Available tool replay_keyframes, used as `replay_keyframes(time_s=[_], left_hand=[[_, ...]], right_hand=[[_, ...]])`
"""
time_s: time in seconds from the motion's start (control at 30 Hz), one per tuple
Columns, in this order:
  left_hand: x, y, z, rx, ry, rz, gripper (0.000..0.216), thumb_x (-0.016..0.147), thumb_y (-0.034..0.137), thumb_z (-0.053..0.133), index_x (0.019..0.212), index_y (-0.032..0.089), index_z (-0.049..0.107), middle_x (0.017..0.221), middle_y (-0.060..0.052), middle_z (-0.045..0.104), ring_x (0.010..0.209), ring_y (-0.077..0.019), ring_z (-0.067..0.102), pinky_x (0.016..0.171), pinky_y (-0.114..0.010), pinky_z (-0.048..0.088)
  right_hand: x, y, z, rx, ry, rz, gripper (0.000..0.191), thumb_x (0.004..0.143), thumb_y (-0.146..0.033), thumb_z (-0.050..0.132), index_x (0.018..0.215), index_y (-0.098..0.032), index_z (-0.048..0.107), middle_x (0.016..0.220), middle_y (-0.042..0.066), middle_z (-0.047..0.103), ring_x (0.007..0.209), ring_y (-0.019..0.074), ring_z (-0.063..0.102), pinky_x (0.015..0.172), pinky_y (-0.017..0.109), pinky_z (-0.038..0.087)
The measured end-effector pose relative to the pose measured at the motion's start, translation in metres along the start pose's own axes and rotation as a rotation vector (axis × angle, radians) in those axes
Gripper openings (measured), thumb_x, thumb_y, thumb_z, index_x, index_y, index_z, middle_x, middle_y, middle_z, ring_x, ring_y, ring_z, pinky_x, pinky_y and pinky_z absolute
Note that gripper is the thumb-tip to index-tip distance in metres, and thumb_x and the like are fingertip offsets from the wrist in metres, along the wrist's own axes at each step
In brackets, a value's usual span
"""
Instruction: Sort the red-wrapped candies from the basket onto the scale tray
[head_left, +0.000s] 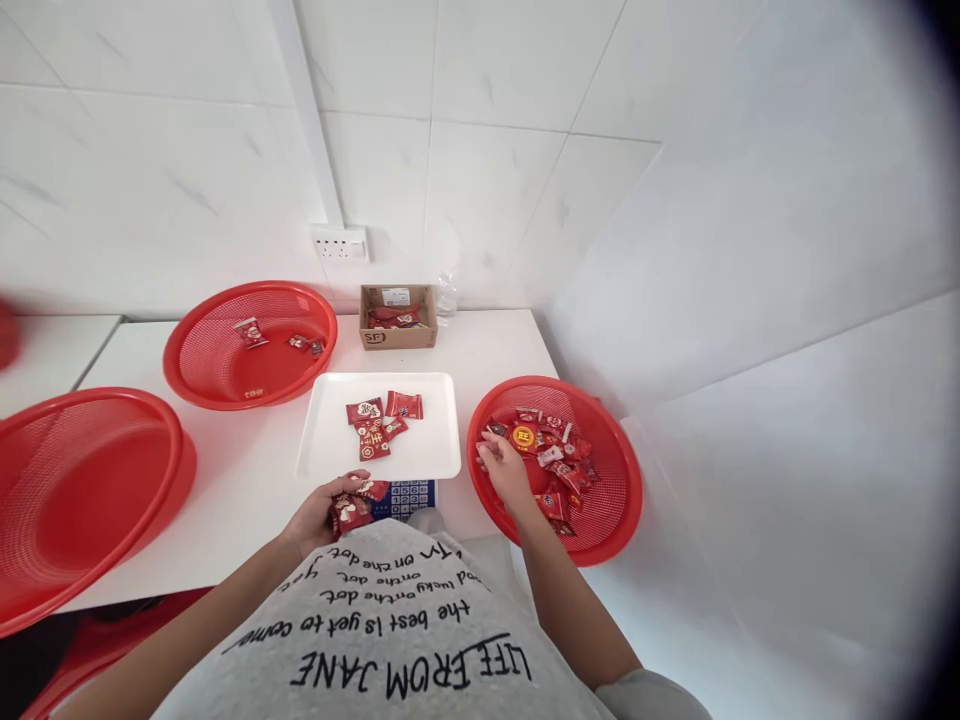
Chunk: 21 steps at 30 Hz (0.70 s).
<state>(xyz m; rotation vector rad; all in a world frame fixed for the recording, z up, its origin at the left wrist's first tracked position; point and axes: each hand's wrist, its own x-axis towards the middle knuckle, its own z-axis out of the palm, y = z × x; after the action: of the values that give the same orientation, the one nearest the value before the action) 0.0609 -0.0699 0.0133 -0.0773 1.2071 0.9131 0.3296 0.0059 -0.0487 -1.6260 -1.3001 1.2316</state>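
Note:
My left hand [324,512] is closed round a bunch of red candy packets [352,508] just in front of the white scale tray [330,440]. Several red packets [381,420] lie on that tray. My right hand [504,468] reaches into the red basket [611,440] on the right, fingers bent down among the red wrapped candies [559,455] in it; whether it holds one I cannot make out. The scale's blue keypad [411,495] shows below the tray.
A red basket [217,380] with a few packets sits at the back left. A large red basket [45,500] lies at the left edge. A small cardboard box [397,335] with red packets stands by the tiled wall, beside a wall socket [340,244].

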Motion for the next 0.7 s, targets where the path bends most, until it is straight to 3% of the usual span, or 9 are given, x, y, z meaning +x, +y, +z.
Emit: replay_keyframes(time_s=[0.1, 0.27, 0.53, 0.63, 0.7], left_hand=[[0.0, -0.002, 0.006, 0.05, -0.028, -0.015, 0.035, 0.07, 0.009, 0.059, 0.104, 0.016, 0.053, 0.077, -0.008, 0.067, 0.064, -0.0222, 0.067, 0.063, -0.035, 0.054], [0.002, -0.009, 0.015, 0.15, -0.184, -0.071, 0.061, 0.067, 0.014, 0.069, 0.123, 0.018, 0.048, 0.083, -0.008, 0.068, 0.07, -0.0219, 0.067, 0.066, -0.032, 0.054], [-0.006, -0.024, 0.036, 0.3, -0.239, -0.105, 0.07, 0.059, 0.018, 0.078, 0.122, 0.015, 0.049, 0.07, -0.004, 0.068, 0.055, -0.0162, 0.063, 0.054, -0.024, 0.051], [-0.009, -0.031, 0.042, 0.316, -0.244, -0.096, 0.068, 0.058, 0.02, 0.079, 0.12, 0.015, 0.051, 0.066, -0.002, 0.066, 0.052, -0.0152, 0.062, 0.052, -0.023, 0.049], [-0.01, -0.035, 0.043, 0.322, -0.261, -0.084, 0.066, 0.059, 0.021, 0.079, 0.118, 0.016, 0.052, 0.06, 0.0, 0.063, 0.048, -0.013, 0.059, 0.049, -0.021, 0.047]], right_hand=[[-0.012, 0.017, -0.017, -0.127, 0.038, 0.0, 0.035, 0.08, -0.032, 0.047, 0.11, -0.016, 0.058, 0.109, 0.011, 0.064, 0.096, 0.0212, 0.061, 0.087, 0.037, 0.047], [-0.031, 0.034, -0.025, -0.299, -0.044, 0.029, 0.032, 0.079, -0.023, 0.048, 0.107, -0.017, 0.061, 0.111, 0.01, 0.065, 0.103, 0.022, 0.059, 0.092, 0.037, 0.044], [-0.044, 0.032, -0.02, -0.361, -0.136, -0.079, 0.034, 0.084, -0.031, 0.045, 0.113, -0.02, 0.059, 0.116, 0.008, 0.062, 0.107, 0.0196, 0.057, 0.094, 0.034, 0.042], [-0.028, 0.034, -0.044, -0.472, -0.138, -0.096, 0.039, 0.084, -0.031, 0.047, 0.12, -0.02, 0.055, 0.126, 0.01, 0.055, 0.117, 0.021, 0.049, 0.099, 0.037, 0.037], [-0.01, 0.037, -0.072, -0.627, -0.003, -0.032, 0.045, 0.083, -0.03, 0.047, 0.127, -0.02, 0.049, 0.14, 0.012, 0.038, 0.131, 0.0243, 0.031, 0.106, 0.042, 0.026]])
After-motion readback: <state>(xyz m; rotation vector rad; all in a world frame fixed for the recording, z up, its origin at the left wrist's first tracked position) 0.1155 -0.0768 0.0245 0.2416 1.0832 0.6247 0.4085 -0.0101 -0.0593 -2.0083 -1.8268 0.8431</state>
